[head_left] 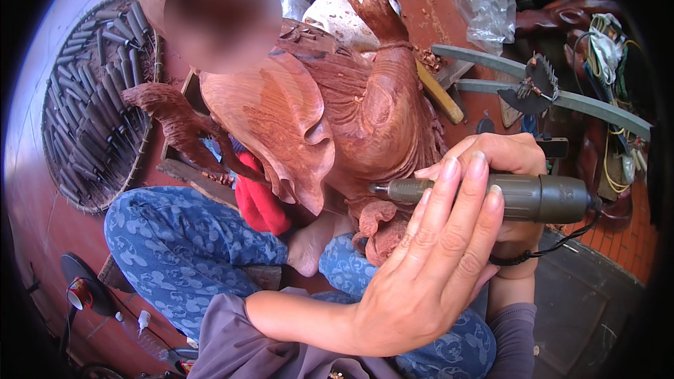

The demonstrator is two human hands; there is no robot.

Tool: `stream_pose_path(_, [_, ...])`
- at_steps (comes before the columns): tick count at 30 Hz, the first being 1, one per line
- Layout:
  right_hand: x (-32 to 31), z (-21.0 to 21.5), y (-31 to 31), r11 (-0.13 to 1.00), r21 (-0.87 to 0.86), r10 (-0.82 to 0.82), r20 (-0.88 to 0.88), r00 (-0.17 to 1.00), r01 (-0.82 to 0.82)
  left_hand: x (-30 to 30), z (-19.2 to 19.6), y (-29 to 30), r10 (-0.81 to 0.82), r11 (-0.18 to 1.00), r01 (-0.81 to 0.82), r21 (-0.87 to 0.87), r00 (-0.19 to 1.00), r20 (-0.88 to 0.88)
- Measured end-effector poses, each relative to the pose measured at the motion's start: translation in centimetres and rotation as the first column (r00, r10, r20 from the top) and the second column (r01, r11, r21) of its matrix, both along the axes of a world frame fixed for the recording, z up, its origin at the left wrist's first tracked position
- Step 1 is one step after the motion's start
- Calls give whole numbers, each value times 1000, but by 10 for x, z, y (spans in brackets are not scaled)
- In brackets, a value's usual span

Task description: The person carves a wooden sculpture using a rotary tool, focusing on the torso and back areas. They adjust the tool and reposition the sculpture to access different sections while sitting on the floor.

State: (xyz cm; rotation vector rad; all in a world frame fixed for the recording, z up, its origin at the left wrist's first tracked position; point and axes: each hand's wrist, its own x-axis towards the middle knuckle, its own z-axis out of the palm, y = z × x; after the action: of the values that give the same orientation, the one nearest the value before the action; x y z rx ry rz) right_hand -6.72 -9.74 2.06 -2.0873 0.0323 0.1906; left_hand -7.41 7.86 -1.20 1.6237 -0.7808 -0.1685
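Note:
A reddish-brown wood carving (pixel 393 112) with flowing folds and a raised arm lies before me; its upper end is blurred. My right hand (pixel 495 153) is closed around a dark olive rotary carving tool (pixel 537 198), its cord trailing from the rear end. The tool lies level, its narrow tip at the carving's lower folds; I cannot tell whether it touches. My left hand (pixel 428 274) crosses in front of the tool's barrel, fingers stretched out and pointing up, the thumb hidden. Below the tip sits a curled carved piece (pixel 384 228).
A round basket (pixel 156 77) at the left holds several dark-handled chisels (pixel 91 112). A red cloth (pixel 260 203) is beside my leg. To the right stand curved grey metal bars (pixel 597 102) and tangled cords. A clear plastic bag (pixel 484 10) lies at the back.

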Motion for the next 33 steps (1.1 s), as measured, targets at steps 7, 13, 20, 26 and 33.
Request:
stream_pose_path(7, [-3, 2, 1, 1000, 9, -23, 3, 1000, 23, -1, 1, 0, 4, 1000, -4, -7, 1000, -1])
stream_pose_path(13, [-5, -8, 0, 998, 62, -8, 105, 994, 2, -3, -2, -2, -4, 999, 4, -39, 1000, -3])
stream_pose_path(20, [0, -4, 2, 999, 36, 9, 48, 999, -10, -2, -4, -1, 37, 999, -37, -28, 999, 26])
stream_pose_path(26, [8, -6, 2, 997, -9, 78, 59, 995, -78, 3, -1, 3, 48, 999, -48, -2, 999, 16])
stream_pose_path(33, [12, -7, 9, 998, -7, 62, 77, 995, -62, 5, -2, 4, 70, 998, -69, -9, 997, 23])
